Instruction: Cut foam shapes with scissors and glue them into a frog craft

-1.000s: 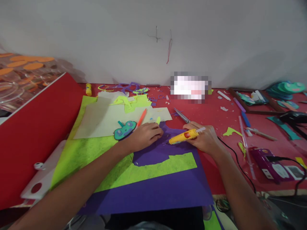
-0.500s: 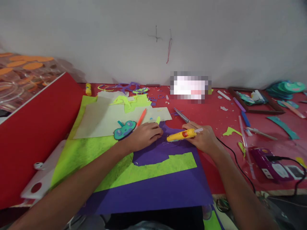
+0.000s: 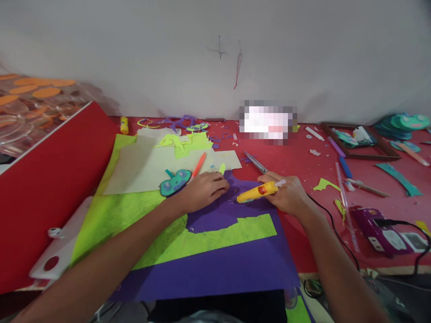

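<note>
My right hand (image 3: pixel 284 193) grips a yellow hot glue gun (image 3: pixel 254 193), with a clear glue stick jutting from its back end. Its nozzle points left and down, close above a purple sheet (image 3: pixel 218 215). Just left of the nozzle, my left hand (image 3: pixel 206 190) lies on the sheet with its fingers curled together; whatever they hold is hidden. A small lime strip (image 3: pixel 222 168) shows behind those fingers. Beside the left wrist sits a teal frog-face cutout (image 3: pixel 175 181), with an orange pen (image 3: pixel 198 164) behind it. Scissors (image 3: pixel 255 162) lie beyond my right hand.
Lime sheets (image 3: pixel 111 224) and pale paper (image 3: pixel 134 168) spread leftward. A red panel (image 3: pixel 57 193) stands at the left. Rightward are a brown frame (image 3: pixel 373 157), a purple power box (image 3: pixel 380 233) with a black cable, and scraps. A pixelated bright patch (image 3: pixel 267 120) stands by the wall.
The glue gun has shifted slightly right and its nozzle sits a little lower, with my right hand following. My left hand has stayed in place.
</note>
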### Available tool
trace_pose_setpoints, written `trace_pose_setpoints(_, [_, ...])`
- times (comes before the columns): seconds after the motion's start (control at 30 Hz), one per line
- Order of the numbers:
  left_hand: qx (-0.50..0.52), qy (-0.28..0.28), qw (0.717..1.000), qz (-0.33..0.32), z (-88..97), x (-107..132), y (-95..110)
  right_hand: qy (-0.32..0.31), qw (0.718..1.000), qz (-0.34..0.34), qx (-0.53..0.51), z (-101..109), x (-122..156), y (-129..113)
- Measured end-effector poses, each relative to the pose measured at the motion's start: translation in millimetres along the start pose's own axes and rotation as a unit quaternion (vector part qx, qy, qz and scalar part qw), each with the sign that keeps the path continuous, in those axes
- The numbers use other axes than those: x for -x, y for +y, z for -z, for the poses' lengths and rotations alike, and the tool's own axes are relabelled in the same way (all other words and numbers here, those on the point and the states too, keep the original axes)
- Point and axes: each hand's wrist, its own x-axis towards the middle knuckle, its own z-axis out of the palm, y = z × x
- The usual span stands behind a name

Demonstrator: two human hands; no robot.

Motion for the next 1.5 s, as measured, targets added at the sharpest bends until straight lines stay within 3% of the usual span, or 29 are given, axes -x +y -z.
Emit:
trace_pose_setpoints(0.43, [-0.006,0.006,1.0,-0.003,0.7,-0.5,0.3,-0.004,0.999,-0.018,0.03,0.1,2.5,5.1])
trace_pose_setpoints(1.13, [-0.003,0.008,1.0,-0.004,0.5,0.2,-0.1,0.058,0.997,-0.039,0.023,6.1,5.2,8.1])
trace_pose_setpoints(1.5, [-0.011,0.012,1.0,-0.006,-0.3,-0.9,0.5,0.022,0.999,-0.028,0.006,8.0,3.7,6.2])
